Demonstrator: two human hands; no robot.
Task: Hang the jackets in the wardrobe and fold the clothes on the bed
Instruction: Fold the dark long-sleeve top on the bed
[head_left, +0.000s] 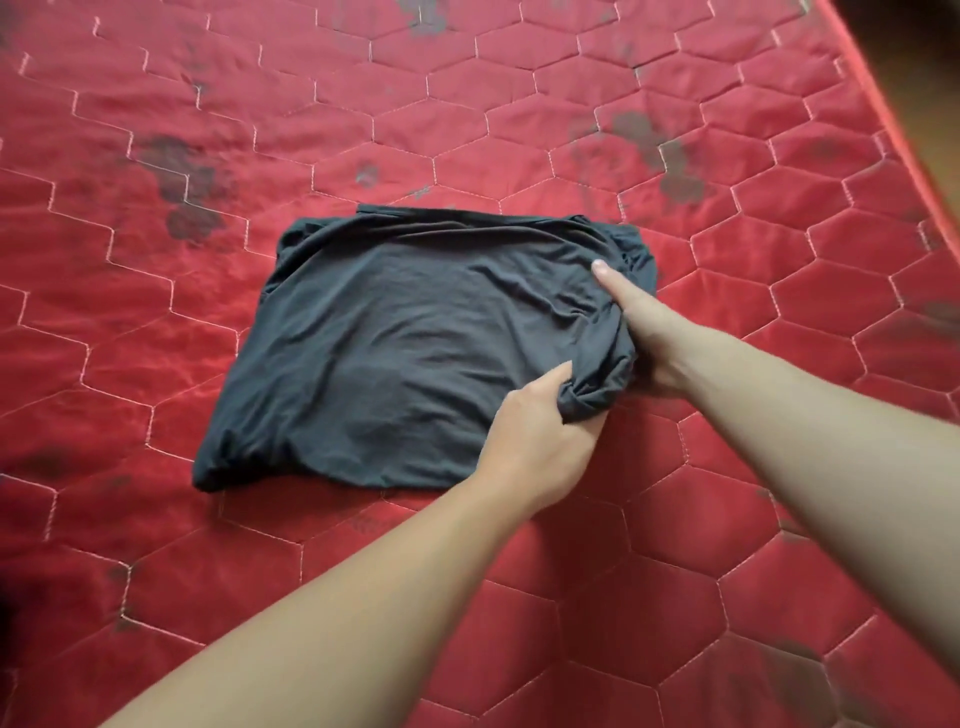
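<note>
1. I see a dark grey garment (415, 343) folded into a rough rectangle, lying flat in the middle of the frame on the bed (519, 104).
2. The bed carries a red quilted cover stitched in a hexagon pattern, with dark blotches scattered across it, thickest at the upper left and upper right of the frame.
3. My left hand (535, 436) comes in from the lower left and sits at the lower right corner of the garment. Its thumb lies on top of the cloth and its fingers (587, 431) curl underneath, so it grips a bunched twist of fabric there.
4. My right hand (644, 332) enters from the right edge of the frame and meets the garment's right side. The thumb (605, 275) is stretched out over the top of the cloth, pointing toward the upper left; the other fingers are hidden under the edge, so it looks to be pinching that side, though I cannot see them.
5. The two hands are close together, both on the right end of the garment, where the fabric is wrinkled and gathered.
6. The left half of the garment lies smooth and untouched, its lower left corner slightly rounded and puffed.
7. The bed's edge runs diagonally down the upper right corner of the frame.
</note>
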